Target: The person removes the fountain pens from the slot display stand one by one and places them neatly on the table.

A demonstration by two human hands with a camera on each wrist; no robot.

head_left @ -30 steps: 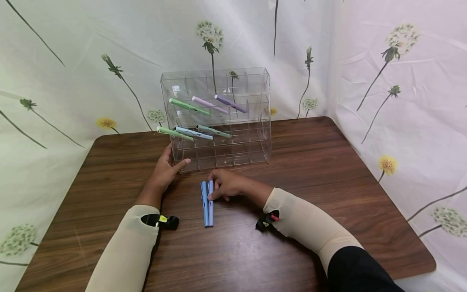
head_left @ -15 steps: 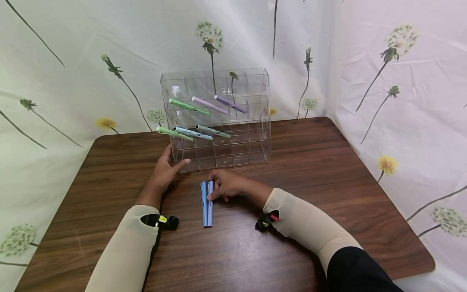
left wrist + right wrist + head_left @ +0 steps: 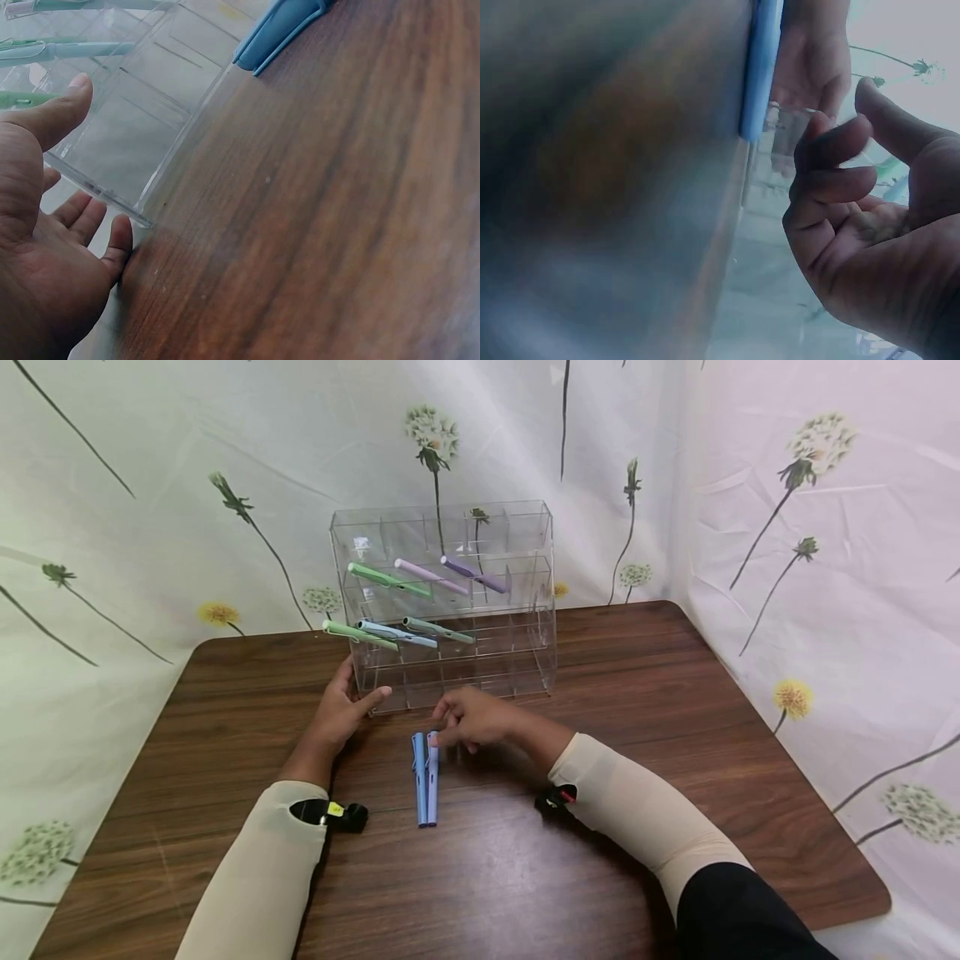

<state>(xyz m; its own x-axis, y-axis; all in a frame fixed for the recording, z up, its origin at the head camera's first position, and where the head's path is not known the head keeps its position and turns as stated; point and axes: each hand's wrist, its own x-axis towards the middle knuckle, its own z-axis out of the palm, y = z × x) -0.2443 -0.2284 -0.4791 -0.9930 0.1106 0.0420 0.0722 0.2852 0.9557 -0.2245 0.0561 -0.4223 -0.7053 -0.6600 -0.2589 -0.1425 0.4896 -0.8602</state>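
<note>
while the left hand (image 3: 337, 714) rests, thumb straight and fingers loose, at the left corner of the clear rack (image 3: 525, 531), seemingly to steady it, the right hand (image 3: 476, 718), its bent fingers gripping nothing, hovers at the clip ends of two blue pens (image 3: 432, 797), laid side by side on the table (image 3: 615, 693), likely for easy reach

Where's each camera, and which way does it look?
Head: on the head, looking forward and down at the clear rack, blue pens and table; left hand, right hand, sleeves show.
Left wrist: worn there, facing the rack's corner and table; left hand shows.
Right wrist: worn there, looking past the right hand toward the rack; left hand shows beyond.
The wrist views share the rack, left hand and a blue pen.
</note>
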